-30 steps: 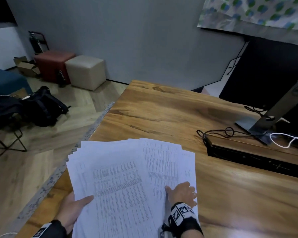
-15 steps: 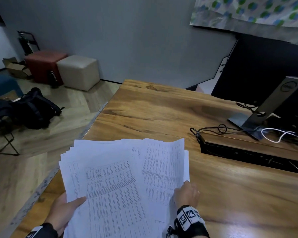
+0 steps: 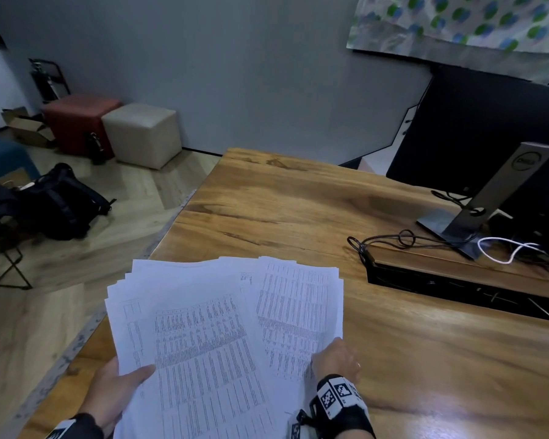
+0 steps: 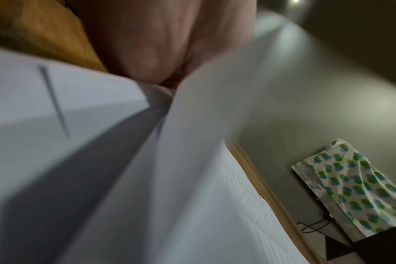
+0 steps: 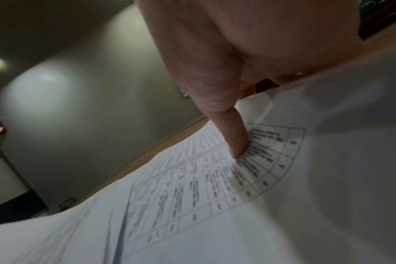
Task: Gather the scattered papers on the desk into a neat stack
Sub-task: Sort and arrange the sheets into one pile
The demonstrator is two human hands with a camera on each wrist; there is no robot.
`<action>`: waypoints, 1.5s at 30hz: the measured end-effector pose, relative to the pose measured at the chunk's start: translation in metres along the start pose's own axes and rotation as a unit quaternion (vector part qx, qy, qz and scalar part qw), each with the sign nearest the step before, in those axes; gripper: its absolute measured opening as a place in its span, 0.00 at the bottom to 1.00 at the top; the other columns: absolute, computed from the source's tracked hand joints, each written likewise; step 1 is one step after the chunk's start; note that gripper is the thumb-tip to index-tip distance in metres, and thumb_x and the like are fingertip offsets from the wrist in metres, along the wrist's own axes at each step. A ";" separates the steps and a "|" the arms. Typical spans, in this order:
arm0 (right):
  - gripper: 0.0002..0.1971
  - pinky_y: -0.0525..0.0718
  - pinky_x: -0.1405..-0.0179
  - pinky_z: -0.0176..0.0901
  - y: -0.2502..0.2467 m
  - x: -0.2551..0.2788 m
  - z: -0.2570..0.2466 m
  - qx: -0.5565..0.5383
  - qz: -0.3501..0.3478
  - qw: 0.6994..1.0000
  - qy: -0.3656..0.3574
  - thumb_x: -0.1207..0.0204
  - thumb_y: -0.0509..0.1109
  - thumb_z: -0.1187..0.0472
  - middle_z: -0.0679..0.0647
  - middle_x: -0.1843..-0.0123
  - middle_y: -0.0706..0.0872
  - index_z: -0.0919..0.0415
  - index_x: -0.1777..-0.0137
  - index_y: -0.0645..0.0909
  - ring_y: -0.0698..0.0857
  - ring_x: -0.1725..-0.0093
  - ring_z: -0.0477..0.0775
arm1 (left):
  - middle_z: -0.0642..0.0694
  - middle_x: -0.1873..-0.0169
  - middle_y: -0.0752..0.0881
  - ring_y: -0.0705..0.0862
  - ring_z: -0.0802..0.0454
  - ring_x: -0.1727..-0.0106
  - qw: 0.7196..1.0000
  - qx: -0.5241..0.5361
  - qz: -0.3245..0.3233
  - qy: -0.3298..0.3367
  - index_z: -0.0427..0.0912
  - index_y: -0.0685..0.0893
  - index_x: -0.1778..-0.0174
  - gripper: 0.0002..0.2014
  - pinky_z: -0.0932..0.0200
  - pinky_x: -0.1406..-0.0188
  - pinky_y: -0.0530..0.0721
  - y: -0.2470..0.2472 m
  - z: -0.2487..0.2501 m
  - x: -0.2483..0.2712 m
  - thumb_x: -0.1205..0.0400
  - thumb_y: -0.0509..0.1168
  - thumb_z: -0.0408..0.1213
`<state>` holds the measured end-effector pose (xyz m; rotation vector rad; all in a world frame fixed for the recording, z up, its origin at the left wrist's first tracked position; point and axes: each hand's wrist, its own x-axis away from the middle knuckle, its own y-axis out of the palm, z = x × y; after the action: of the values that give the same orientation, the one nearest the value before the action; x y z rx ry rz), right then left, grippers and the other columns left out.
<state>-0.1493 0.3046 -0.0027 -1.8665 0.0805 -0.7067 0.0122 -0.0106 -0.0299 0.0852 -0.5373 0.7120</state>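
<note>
A fanned bundle of white printed papers (image 3: 222, 327) is held above the near edge of the wooden desk (image 3: 298, 210). My left hand (image 3: 114, 388) grips its left edge, thumb lying on the top sheet. My right hand (image 3: 335, 359) pinches the right side of the papers (image 5: 215, 178); its thumb (image 5: 235, 141) presses down on a printed table. In the left wrist view the papers (image 4: 147, 178) fill the frame beneath my left hand (image 4: 161, 44), blurred. The sheets are spread and their edges are uneven.
A black cable tray (image 3: 457, 286) with cables and a monitor stand (image 3: 476, 210) sit at the desk's right. On the floor to the left are a black bag (image 3: 57, 204), a beige cube seat (image 3: 140, 134) and a red one (image 3: 76, 122).
My right hand has slid to the papers' right edge and now pinches them. The bundle's right sheets have drawn in a little. My left hand keeps its grip.
</note>
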 end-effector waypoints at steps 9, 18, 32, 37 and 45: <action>0.22 0.83 0.42 0.56 0.007 0.010 0.006 -0.075 0.002 0.997 0.008 0.24 0.74 0.59 0.65 0.33 0.79 0.61 0.31 0.75 0.79 0.34 0.68 | 0.38 0.46 0.91 0.90 0.35 0.47 1.000 -0.008 -0.011 0.006 0.44 0.87 0.48 0.13 0.34 0.40 0.85 -0.001 0.002 0.004 0.22 0.71 0.22; 0.28 0.85 0.42 0.59 0.015 0.017 0.006 -0.110 -0.007 0.994 0.016 0.26 0.76 0.58 0.63 0.34 0.83 0.59 0.28 0.72 0.80 0.35 0.69 | 0.38 0.45 0.91 0.90 0.35 0.46 1.000 -0.003 -0.013 0.005 0.44 0.86 0.49 0.13 0.34 0.39 0.85 0.000 0.002 0.009 0.21 0.70 0.21; 0.17 0.91 0.50 0.69 -0.045 0.004 0.015 -0.398 -0.174 0.899 -0.056 0.26 0.77 0.69 0.64 0.47 0.92 0.67 0.38 0.79 0.93 0.53 0.67 | 0.38 0.43 0.91 0.89 0.35 0.44 0.999 0.021 -0.028 0.005 0.40 0.86 0.41 0.14 0.34 0.38 0.84 -0.004 0.001 0.006 0.20 0.69 0.22; 0.13 0.91 0.65 0.48 -0.131 0.039 0.008 -0.353 -0.084 0.890 -0.277 0.23 0.72 0.71 0.54 0.52 0.94 0.55 0.42 0.83 0.94 0.57 0.57 | 0.40 0.43 0.90 0.88 0.35 0.42 0.998 0.026 -0.055 0.004 0.41 0.84 0.40 0.13 0.36 0.38 0.84 -0.005 0.008 0.007 0.18 0.66 0.23; 0.10 0.92 0.72 0.44 -0.201 0.095 0.003 -0.501 -0.197 0.745 -0.395 0.37 0.71 0.70 0.59 0.62 0.95 0.59 0.60 0.91 0.93 0.68 0.53 | 0.39 0.40 0.89 0.87 0.35 0.39 0.993 0.072 -0.090 -0.011 0.41 0.82 0.35 0.15 0.35 0.36 0.83 -0.010 0.013 0.010 0.16 0.64 0.24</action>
<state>-0.1239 0.3537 0.2124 -3.1509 -0.6229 -0.0035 0.0194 -0.0156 -0.0130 0.2733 -0.4924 0.5723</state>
